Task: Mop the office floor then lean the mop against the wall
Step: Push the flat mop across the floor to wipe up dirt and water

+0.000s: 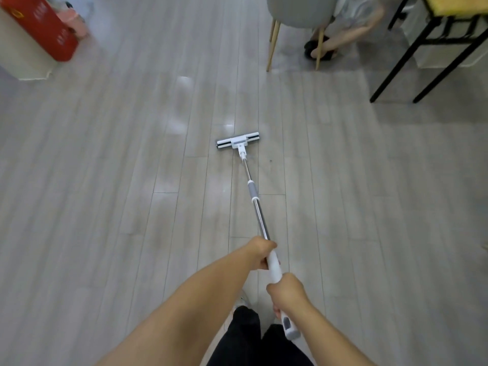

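mop (254, 207) looks light and stiff with a slick steel pole, so left grip (260, 253) and right grip (287, 293) both curl round the white handle end, head flat on the floor (105, 207)

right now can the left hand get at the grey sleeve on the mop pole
Probably, with a forward lean: only bare pole lies between the left hand and the grey sleeve.

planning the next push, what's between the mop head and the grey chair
Nothing: the head view shows only bare floor planks between mop head and grey chair.
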Demonstrator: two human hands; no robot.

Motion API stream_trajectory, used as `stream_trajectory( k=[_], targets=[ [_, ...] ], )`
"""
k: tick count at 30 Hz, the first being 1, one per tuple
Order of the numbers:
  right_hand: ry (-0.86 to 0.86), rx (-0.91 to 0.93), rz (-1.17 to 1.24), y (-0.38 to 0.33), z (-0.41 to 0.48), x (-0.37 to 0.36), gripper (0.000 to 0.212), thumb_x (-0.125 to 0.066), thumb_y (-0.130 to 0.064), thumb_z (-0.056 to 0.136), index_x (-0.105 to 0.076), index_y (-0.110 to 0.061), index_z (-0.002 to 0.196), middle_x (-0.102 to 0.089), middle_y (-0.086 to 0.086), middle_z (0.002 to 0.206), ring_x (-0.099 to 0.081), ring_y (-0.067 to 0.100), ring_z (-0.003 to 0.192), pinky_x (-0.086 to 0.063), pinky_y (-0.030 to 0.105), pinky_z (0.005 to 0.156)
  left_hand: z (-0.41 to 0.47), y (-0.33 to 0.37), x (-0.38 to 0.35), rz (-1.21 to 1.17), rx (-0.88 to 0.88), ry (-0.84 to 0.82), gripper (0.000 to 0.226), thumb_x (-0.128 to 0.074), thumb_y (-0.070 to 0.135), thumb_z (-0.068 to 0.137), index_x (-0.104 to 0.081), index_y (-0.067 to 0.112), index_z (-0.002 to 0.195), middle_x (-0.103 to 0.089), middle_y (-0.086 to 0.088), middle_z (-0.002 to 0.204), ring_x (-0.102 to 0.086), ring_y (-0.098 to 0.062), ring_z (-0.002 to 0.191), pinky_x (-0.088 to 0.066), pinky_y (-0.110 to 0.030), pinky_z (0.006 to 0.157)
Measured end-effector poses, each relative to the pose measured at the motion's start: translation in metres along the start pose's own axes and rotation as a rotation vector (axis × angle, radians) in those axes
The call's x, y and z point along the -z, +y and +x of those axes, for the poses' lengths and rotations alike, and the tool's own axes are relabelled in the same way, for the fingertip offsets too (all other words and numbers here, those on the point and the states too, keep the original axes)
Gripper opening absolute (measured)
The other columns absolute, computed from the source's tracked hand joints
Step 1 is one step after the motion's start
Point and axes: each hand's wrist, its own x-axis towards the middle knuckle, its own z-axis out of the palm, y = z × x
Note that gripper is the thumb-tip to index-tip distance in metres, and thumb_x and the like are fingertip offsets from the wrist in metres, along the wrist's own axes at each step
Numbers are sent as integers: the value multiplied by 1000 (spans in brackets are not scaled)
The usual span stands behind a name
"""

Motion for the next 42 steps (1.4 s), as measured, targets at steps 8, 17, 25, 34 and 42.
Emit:
stream_trajectory(
  k=[8,17,25,34,42],
  targets=[
    [2,-44,-62,-9,32,0,14,-58,-15,96,-50,-14,107,-66,11,97,-70,27,81,-54,30,56,49,19,1,1,-31,85,11,-52,7,100,-54,0,108,-60,-16,91,-63,-27,78,-59,-33,61],
    [43,-84,-56,-37,87,-2,24,-61,-19,96,-57,-8,117,-62,6,93,-67,23,74,-60,32,56,127,86,20,-134,106,101,12,-53,16,101,-51,5,104,-51,-7,69,-52,-19,58,-51,-32,53],
    [102,-76,-43,-50,87,5,22,-65,-27,94,-63,-10,107,-64,5,93,-68,24,82,-64,42,69,136,102,10,-74,154,156,11,-39,15,103,-47,7,102,-47,-7,68,-45,-17,56,-45,-30,50],
    [72,14,-4,-150,117,22,29,-64,-25,96,-63,-4,115,-66,11,105,-66,27,85,-51,29,62,142,197,58,-59,38,193,14,-40,14,105,-45,9,94,-44,-6,65,-42,-17,52,-42,-29,51],
    [36,42,11,-285,171,55,14,-56,-4,90,-52,-5,104,-65,12,80,-58,22,44,-41,22,38,152,292,107,-47,-55,182,14,-37,2,101,-47,6,92,-47,-5,65,-43,-15,53,-44,-28,56]
  ],
)
